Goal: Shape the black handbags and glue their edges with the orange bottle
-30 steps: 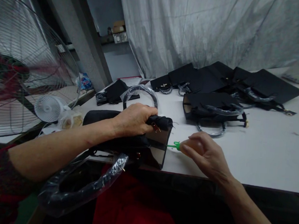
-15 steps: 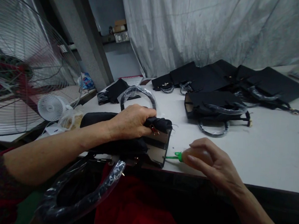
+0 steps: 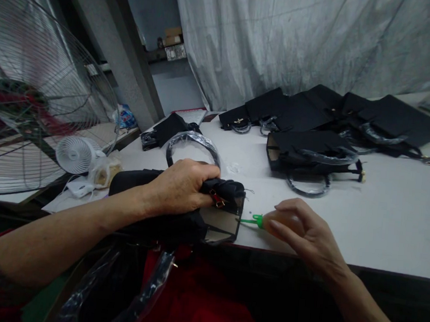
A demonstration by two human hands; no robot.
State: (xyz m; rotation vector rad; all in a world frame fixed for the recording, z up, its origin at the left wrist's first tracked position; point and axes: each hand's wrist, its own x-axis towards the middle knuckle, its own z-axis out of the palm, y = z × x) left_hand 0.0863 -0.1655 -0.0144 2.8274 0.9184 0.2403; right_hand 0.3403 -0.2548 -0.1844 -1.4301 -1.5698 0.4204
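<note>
My left hand (image 3: 183, 186) is closed on the upper edge of a black handbag (image 3: 165, 226) at the table's front edge. A red zipper pull (image 3: 217, 199) hangs by its fingertips. One plastic-wrapped handle (image 3: 194, 138) rises behind the hand; another wrapped handle (image 3: 153, 285) droops over the front edge. My right hand (image 3: 302, 232) grips a squeeze bottle (image 3: 282, 222) of amber-looking contents with a green nozzle (image 3: 249, 221). The nozzle points left, its tip at the bag's beige open end (image 3: 223, 223); whether it touches is hard to tell.
A similar black bag (image 3: 312, 151) lies behind the right hand on the white table (image 3: 389, 214). Several black bag pieces (image 3: 308, 109) are piled along the silver curtain (image 3: 303, 34). On the left stand a large caged fan (image 3: 37, 97) and a small white fan (image 3: 76, 154).
The handbag has tipped and shifted slightly left under my left hand, showing more of its beige end. The lower handle has sunk. My right hand and bottle have barely moved.
</note>
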